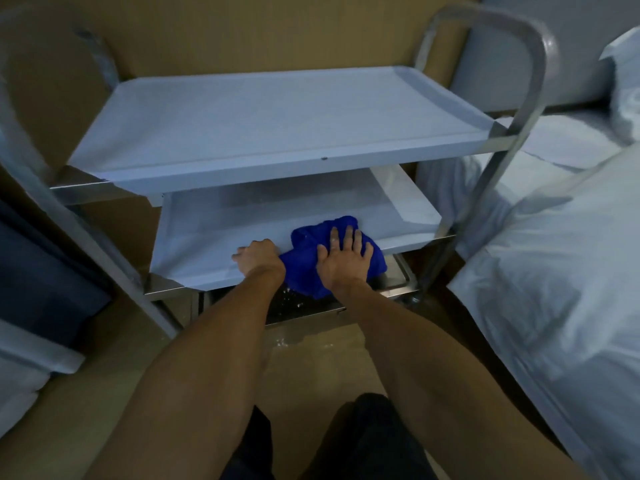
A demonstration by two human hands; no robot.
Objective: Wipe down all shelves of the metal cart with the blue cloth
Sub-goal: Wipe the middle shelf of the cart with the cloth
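At frame centre the right hand [341,259] presses flat, fingers spread, on the cloth [304,268] at the middle shelf's [207,237] front edge; the left hand [258,258] grips that edge, touching the cloth's left; unwiped shelf runs leftward.

Two bare forearms run from the near edge toward the middle, with no sleeves, watch or bands on them. The left hand [258,258] and right hand [346,256] wear no gloves or rings, and some fingertips on the right one look pale and smudged. At the near edge, dark clothing [363,441] covers the lap and knees, its fabric too dim to tell.
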